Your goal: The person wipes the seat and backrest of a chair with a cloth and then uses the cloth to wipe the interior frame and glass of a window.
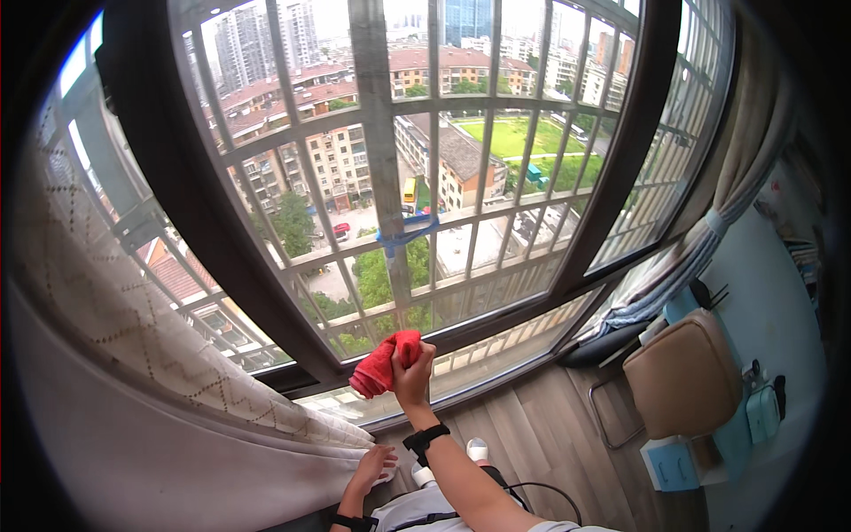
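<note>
My right hand point(412, 376) is closed round a bunched red cloth point(376, 371). The cloth is up against the lower part of the window, by the dark bottom frame point(474, 330) of the glass pane. Part of it is folded over and hangs to the left of my fingers. Lower down, my left hand point(377, 465) is beside the edge of the pale curtain point(332, 439), fingers a little bent and apart. It seems to touch the curtain's edge, and I see nothing gripped in it. Each wrist wears a black band.
Metal bars point(386, 160) stand outside the glass, with a blue strap point(409, 232) tied round one. Right of me are a tan chair point(683, 372), a light-blue drawer box point(669, 465) and a tied-back curtain point(709, 222). A dark cable point(554, 489) loops near my legs above the wood-look floor point(541, 426).
</note>
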`<state>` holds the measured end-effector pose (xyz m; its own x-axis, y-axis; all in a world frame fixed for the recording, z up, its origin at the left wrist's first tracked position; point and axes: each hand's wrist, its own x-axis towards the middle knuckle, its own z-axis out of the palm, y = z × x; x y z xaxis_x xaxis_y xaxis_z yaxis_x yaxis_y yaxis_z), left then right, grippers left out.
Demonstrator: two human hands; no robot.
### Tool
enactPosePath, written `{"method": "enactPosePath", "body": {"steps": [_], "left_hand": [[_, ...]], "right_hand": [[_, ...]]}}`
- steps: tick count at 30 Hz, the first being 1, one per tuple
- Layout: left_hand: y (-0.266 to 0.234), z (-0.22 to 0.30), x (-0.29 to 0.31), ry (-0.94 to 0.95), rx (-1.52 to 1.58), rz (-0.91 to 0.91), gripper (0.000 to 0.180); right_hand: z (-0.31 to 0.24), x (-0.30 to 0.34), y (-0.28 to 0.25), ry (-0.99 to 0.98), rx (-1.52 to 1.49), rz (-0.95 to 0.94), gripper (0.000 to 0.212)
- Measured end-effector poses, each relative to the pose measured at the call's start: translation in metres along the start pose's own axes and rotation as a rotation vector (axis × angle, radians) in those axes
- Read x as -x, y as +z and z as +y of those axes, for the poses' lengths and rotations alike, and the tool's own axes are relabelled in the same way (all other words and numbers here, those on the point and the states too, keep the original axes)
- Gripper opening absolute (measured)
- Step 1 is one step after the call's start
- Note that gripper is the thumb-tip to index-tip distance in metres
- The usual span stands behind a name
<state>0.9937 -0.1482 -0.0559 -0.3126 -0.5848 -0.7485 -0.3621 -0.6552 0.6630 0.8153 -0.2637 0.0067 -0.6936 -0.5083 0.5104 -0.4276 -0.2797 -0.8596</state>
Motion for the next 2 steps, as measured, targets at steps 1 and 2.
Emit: {"method": "enactPosePath", "body": {"steps": [1, 2], "left_hand": [[0.0000, 0.0006, -0.0006, -0.011, -0.012, 0.011, 0.038], [0.0003, 0.0015, -0.0018, -0.016, -0.020, 0.005, 0.038]], "right_hand": [[-0.0002, -0.0043, -0.0050, -0.022, -0.032, -0.043, 0.040], [0.0042, -0.0075, -0.0102, -0.061, -0.004, -0.037, 0.040]]}}
